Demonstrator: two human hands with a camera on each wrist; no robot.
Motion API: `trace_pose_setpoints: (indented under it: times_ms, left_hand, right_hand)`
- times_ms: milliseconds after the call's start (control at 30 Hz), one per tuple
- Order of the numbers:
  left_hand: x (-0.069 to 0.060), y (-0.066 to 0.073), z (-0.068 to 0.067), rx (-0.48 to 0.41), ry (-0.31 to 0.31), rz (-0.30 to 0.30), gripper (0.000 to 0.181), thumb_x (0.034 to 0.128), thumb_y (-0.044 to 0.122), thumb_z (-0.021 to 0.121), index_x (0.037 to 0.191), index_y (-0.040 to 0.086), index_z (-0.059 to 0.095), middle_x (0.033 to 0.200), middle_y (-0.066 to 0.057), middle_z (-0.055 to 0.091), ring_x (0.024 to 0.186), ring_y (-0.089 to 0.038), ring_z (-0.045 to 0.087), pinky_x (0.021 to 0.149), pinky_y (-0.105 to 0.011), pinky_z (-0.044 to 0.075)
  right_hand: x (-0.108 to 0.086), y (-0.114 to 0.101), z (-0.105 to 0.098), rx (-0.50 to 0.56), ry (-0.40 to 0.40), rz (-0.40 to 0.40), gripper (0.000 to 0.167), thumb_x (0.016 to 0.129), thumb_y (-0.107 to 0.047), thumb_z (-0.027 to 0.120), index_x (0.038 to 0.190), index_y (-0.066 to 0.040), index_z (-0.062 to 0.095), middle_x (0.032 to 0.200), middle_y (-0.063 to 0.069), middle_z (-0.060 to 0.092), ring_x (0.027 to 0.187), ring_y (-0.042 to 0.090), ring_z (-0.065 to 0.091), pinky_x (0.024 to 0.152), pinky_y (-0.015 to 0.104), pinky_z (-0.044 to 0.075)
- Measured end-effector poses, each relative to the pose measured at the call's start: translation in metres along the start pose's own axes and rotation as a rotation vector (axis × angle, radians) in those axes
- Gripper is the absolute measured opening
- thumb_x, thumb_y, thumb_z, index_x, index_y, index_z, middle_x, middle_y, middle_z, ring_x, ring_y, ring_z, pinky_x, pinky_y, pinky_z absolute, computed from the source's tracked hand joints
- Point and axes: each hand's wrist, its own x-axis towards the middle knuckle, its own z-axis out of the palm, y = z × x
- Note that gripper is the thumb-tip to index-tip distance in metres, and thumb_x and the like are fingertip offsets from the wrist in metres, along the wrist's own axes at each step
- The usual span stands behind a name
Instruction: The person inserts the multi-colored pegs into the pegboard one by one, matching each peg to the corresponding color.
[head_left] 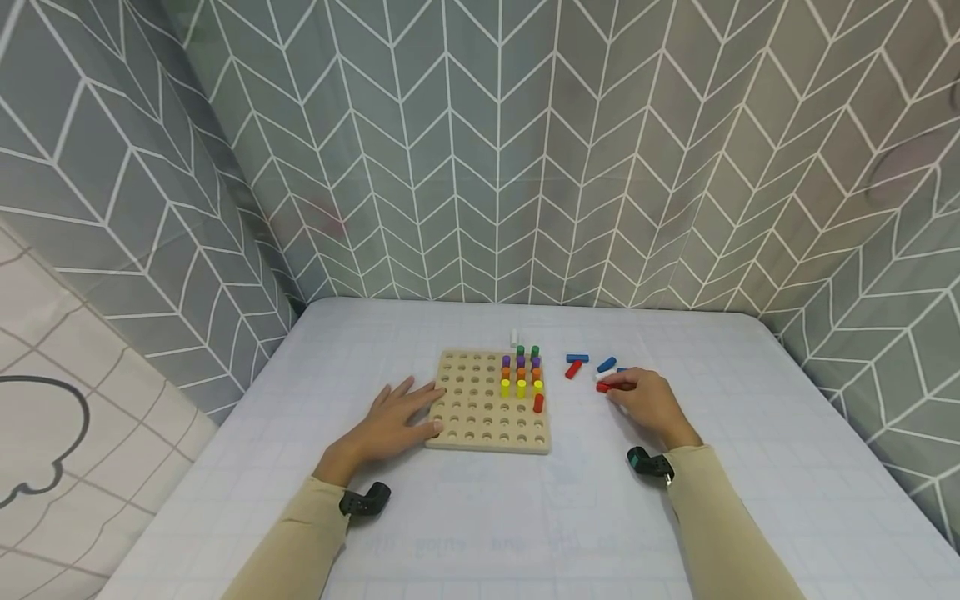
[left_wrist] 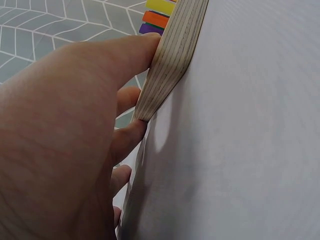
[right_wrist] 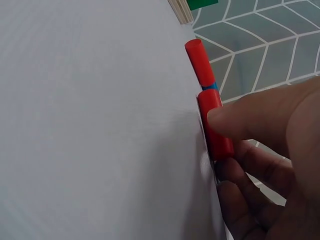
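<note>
A wooden board (head_left: 487,446) with rows of holes lies on the table. Purple, orange, yellow and green pegs stand at its right side, with one red peg (head_left: 538,403) in front of them. My left hand (head_left: 392,423) rests at the board's left edge, thumb and fingertips on it; the left wrist view shows them against the board's side (left_wrist: 172,60). To the right of the board, my right hand (head_left: 651,403) pinches a red peg (right_wrist: 216,125) between thumb and fingers, low at the table surface. Another red peg (right_wrist: 200,62) lies just beyond it.
Loose blue pegs (head_left: 577,358) and a red one (head_left: 573,369) lie between the board and my right hand, with a white peg (head_left: 602,377) beside the fingers. Behind the board is another white peg (head_left: 514,337). A patterned curtain (head_left: 495,167) hangs behind the table.
</note>
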Motion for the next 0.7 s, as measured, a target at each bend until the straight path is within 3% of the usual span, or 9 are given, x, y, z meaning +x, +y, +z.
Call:
trace_pose_setpoints:
  times_ms: [267,467,700]
  left_hand:
    - [-0.001,0.003,-0.002,-0.001,0.005,-0.002,0.067,0.0965,0.059,0.054,0.154,0.026,0.043,0.161,0.001,0.032,0.153,-0.033,0.011,0.120,-0.059,-0.001]
    - [-0.002,0.003,-0.002,-0.004,0.004,0.005,0.068,0.0963,0.061,0.054,0.154,0.025,0.043,0.161,0.000,0.032,0.153,-0.034,0.010,0.120,-0.059,-0.001]
    - [-0.003,0.005,-0.003,0.001,0.000,0.000,0.068,0.0968,0.059,0.054,0.154,0.025,0.043,0.162,-0.001,0.032,0.152,-0.035,0.011,0.120,-0.059,-0.001]
  right_hand:
    - [0.001,0.000,0.000,0.008,0.024,-0.018,0.025,0.097,-0.016,0.066,0.120,-0.007,0.073,0.120,0.017,0.065,0.109,0.034,0.055,0.092,0.050,0.049]
    - [0.000,-0.002,-0.002,0.214,-0.004,0.037,0.036,0.099,-0.030,0.065,0.129,-0.010,0.066,0.117,0.012,0.065,0.097,0.027,0.060,0.077,0.032,0.052]
    - [-0.001,-0.016,0.001,0.355,-0.020,0.031,0.038,0.100,-0.024,0.063,0.135,-0.009,0.062,0.114,0.014,0.063,0.088,0.027,0.062,0.072,0.030,0.057]
